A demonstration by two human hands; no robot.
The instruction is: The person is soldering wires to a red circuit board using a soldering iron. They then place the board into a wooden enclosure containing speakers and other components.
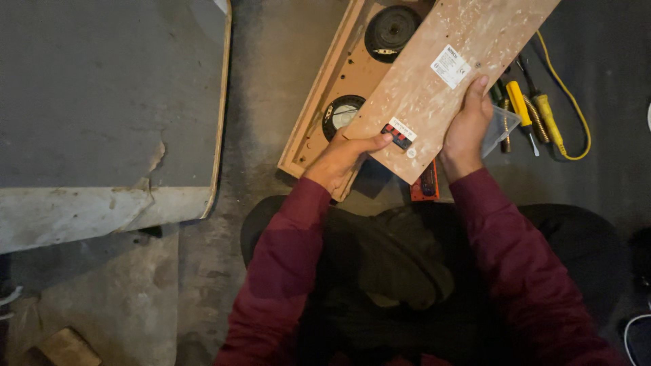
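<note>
Near the top centre of the head view, we see a long chipboard panel (pixel 447 74) held at a slant above an open wooden speaker cabinet (pixel 325 102) that lies on the concrete floor (pixel 264 68). Our left hand (pixel 339 159) grips the panel's lower left edge, fingers curled beneath it and the thumb laid flat on top, its tip touching a small red and black terminal block (pixel 397 134) set in the panel. Our right hand (pixel 468 125) clasps the panel's right edge, thumb extended up along the face and the remaining fingers wrapped behind, out of sight. A white label (pixel 450 66) sits near the panel's middle. Two dark round speaker cones, the upper one (pixel 392 30) and the lower one (pixel 341 114), show inside the cabinet, the lower partly covered by the panel. Just right of the right hand lie yellow-handled screwdrivers (pixel 521 102), a yellow cable (pixel 573 115) and a clear plastic bag (pixel 500 127). An orange object (pixel 426 184) shows below the panel's lower end. To the left, a grey board with a wooden edge (pixel 102 95) rests on the floor. Maroon sleeves (pixel 285 271) cover both forearms.
</note>
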